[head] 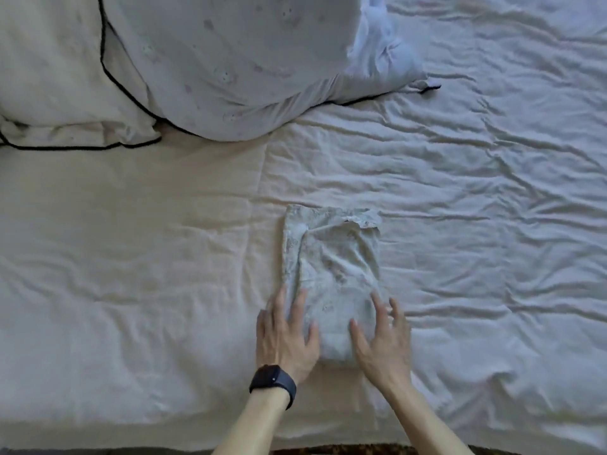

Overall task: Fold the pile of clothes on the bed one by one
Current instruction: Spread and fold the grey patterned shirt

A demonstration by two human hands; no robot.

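- Garment (331, 267): pale, faint print, folded into an upright rectangle; lies flat mid-bed, near the front edge. Its far edge is slightly ragged, with a flap turned over.
- Left hand (284, 339): fingers straight and spread, holding nothing; lies flat on the garment's near left corner, with the outer fingers over its edge onto the sheet.
- Right hand (382, 346): fingers straight and fanned wide, holding nothing; on the garment's near right corner, slightly blurred.
- Watch (272, 382): dark, on the left wrist.
- Sheet (460, 224): off-white, creased, covers the bed.
- Pillow (49, 77): white with black piping, far left.
- Printed pillow (230, 60): overlaps the first.
- Pale cloth (391, 60): bunched, just right of the printed pillow.
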